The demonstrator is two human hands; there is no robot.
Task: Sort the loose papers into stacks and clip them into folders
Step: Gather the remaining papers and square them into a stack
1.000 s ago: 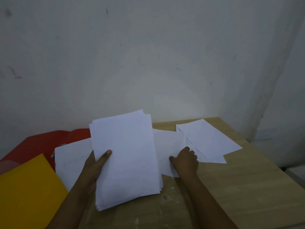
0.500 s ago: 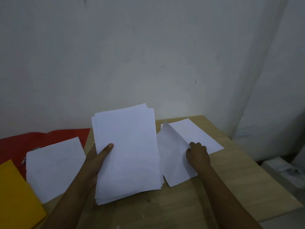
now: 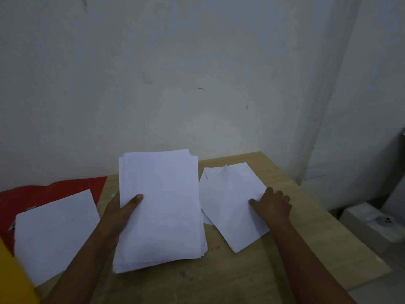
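At frame centre, a thick stack of white paper sheets (image 3: 161, 207) is gripped at its left edge by the left hand (image 3: 119, 212), thumb pressed on top, the other fingers hidden beneath. At right, loose white sheets (image 3: 230, 202) on the light wooden table (image 3: 285, 255) are pinched by the right hand (image 3: 271, 205), its fingers curled. A single white sheet (image 3: 54, 233) is seen lower left, overlapping a red folder (image 3: 54, 189) beside a yellow folder (image 3: 13, 277).

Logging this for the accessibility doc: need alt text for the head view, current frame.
A person's left hand holds a thick stack of white paper over a wooden table, while the right hand pinches loose sheets lying to its right. Another sheet lies at left on a red folder.
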